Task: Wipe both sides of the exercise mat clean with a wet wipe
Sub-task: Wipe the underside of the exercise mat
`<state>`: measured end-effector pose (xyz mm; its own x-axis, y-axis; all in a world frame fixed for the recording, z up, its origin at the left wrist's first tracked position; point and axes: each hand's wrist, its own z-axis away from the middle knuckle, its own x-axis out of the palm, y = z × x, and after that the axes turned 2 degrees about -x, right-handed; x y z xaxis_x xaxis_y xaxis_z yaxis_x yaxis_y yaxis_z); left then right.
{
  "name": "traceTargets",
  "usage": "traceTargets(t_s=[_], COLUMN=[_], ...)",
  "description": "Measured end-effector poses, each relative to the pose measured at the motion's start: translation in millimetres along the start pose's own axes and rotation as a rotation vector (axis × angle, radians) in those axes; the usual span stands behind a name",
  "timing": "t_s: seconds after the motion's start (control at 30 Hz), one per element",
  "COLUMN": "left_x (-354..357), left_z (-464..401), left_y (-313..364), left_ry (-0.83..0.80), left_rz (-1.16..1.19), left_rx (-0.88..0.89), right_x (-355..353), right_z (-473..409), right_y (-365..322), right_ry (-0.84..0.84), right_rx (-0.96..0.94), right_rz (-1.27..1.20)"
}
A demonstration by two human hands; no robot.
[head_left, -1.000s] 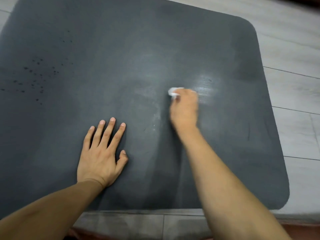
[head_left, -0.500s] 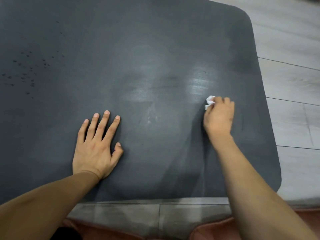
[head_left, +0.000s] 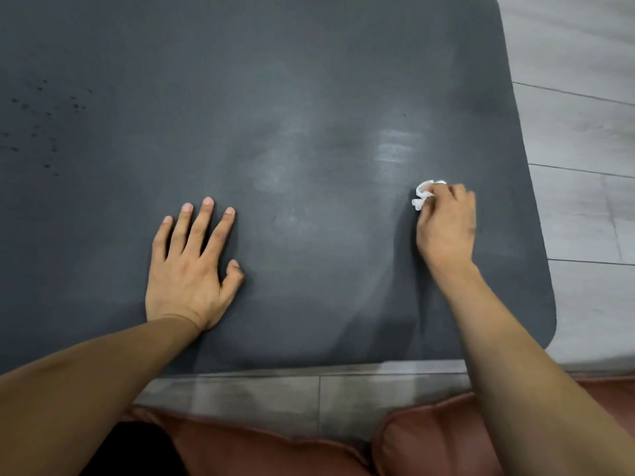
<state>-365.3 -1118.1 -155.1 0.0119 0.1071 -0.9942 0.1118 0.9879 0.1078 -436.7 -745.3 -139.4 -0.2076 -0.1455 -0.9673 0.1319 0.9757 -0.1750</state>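
**matfan22:** So where's this at? Looks like the person is mid-wipe on the first side. The mat [head_left: 275, 97] is lying flat on the floor [head_left: 584, 132], dark grey, filling most of the view. The right hand [head_left: 446, 225] has its fingers curled around a scrunched-up white wet wipe [head_left: 424, 194] and is pressing it onto the mat near the right edge. The left hand [head_left: 190, 266] is flat, fingers straight and spread, palm down on the mat, holding nothing. My guess is it's just bracing the mat so it doesn't slide.

**cleanfreak_k:** Agreed, top-side wiping. You can see pale streaky patches in the middle, just above the wipe, which look damp to me. Over on the far left there's a scatter of dark specks [head_left: 44, 125], well away from both hands. I'd say that bit hasn't been done.

**matfan22:** So next move?

**cleanfreak_k:** I'd guess finish the right strip down to the near corner, then work across to those specks, shifting the bracing hand out of the way. Flipping it comes later. The wipe's balled up small though, so it might need refolding to cover ground.
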Motion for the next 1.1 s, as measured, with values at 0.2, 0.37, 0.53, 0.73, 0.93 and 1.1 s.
traceTargets(t_s=[0.2, 0.37, 0.53, 0.73, 0.93, 1.1], left_x=[-1, 0, -2, -1, 0, 0], left_z=[1, 1, 2, 1, 1, 3], left_y=[0, -1, -1, 0, -2, -1], left_ry=[-0.003, 0.009, 0.008, 0.018, 0.031, 0.026], left_rz=[-0.007, 0.003, 0.015, 0.023, 0.045, 0.055], left_rx=[0.002, 0.005, 0.005, -0.001, 0.004, -0.005], right_x=[30, 33, 8, 5, 14, -11], right_z=[25, 43, 35, 53, 89, 74], right_y=[-155, -185, -30, -93, -196, -48], right_ry=[0.066, -0.02, -0.018, 0.059, -0.056, 0.042], right_rx=[-0.212, -0.451, -0.142, 0.05, -0.411, -0.094], right_rz=[-0.286, -0.307, 0.038, -0.126, -0.342, 0.01])
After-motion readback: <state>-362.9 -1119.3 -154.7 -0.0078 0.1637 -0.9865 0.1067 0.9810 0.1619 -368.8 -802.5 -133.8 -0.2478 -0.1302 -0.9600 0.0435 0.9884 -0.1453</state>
